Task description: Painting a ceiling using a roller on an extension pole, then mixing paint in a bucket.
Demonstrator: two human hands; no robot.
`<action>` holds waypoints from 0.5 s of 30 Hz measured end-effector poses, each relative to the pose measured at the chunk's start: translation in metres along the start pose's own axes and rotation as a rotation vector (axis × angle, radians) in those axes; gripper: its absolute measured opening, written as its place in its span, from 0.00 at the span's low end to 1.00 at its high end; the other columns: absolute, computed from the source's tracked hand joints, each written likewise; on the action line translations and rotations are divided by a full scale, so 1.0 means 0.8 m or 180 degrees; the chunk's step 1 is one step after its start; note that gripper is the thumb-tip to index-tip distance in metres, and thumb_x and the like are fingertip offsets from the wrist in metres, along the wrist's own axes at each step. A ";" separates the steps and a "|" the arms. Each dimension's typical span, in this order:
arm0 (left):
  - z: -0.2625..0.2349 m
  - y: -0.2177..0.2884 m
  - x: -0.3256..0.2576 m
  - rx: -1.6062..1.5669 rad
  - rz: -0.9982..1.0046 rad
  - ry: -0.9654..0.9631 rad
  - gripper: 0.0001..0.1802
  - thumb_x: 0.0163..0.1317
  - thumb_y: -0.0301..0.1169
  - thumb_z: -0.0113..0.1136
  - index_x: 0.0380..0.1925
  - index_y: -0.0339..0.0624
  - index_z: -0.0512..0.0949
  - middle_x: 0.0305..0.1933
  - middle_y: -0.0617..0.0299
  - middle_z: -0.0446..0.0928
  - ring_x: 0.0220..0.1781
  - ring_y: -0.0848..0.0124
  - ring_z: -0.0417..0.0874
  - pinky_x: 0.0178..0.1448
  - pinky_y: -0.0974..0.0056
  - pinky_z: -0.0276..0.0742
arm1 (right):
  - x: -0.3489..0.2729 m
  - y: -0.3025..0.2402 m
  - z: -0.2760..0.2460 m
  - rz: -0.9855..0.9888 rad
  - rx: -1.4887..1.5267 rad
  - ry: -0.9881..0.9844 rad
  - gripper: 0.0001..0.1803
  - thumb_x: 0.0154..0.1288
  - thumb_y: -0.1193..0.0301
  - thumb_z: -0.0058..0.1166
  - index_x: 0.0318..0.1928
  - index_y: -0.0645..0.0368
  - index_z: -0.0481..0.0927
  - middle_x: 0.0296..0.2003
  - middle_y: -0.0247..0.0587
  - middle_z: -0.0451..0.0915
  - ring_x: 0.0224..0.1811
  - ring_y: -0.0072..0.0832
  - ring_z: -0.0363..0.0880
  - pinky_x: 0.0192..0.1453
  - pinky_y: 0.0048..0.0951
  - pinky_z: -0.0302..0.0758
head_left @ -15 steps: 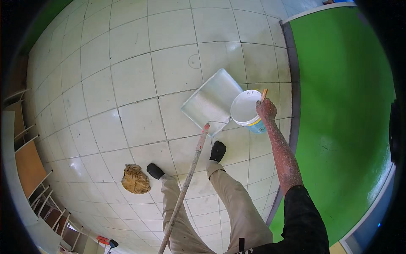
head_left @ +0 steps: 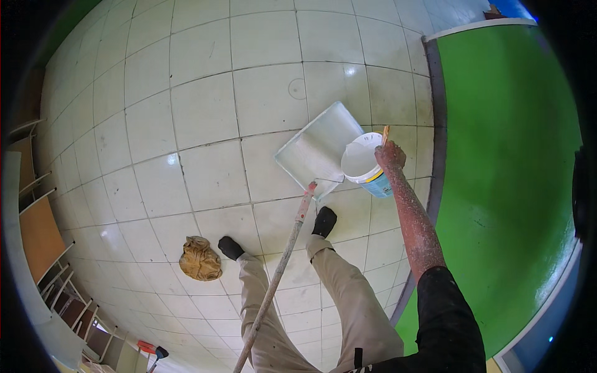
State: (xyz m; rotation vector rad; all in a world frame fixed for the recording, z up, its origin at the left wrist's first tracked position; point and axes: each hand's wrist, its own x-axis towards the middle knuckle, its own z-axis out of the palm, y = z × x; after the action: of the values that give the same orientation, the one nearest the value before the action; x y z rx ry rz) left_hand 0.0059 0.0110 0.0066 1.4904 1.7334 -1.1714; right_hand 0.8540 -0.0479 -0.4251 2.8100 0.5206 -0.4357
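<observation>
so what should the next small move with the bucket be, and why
Probably tilt the bucket slightly more toward the tray: the right hand grips it at the rim, its mouth seems to lean that way, and in this view its rim overlaps the tray's edge.

White, yellow and blue bucket [head_left: 378, 185]; whitish tray [head_left: 311, 138]; green wall [head_left: 504, 137]

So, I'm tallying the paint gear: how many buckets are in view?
1: the bucket, held by the right hand, at the right side of the tray. Others may be hidden behind the furniture at far left.
</observation>
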 end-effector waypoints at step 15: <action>0.005 -0.018 0.005 -0.0653 -0.0146 0.0152 0.23 0.65 0.52 0.54 0.20 0.47 0.75 0.17 0.52 0.70 0.20 0.61 0.70 0.25 0.54 0.64 | 0.008 -0.014 0.006 0.0012 -0.0084 0.0076 0.15 0.55 0.60 0.53 0.34 0.59 0.81 0.32 0.46 0.83 0.34 0.43 0.84 0.38 0.43 0.80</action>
State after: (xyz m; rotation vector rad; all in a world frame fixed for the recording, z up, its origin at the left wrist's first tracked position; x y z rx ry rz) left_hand -0.0095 0.0096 0.0047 1.3718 1.8672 -0.9546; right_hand 0.8541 -0.0368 -0.4337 2.7938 0.5219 -0.3919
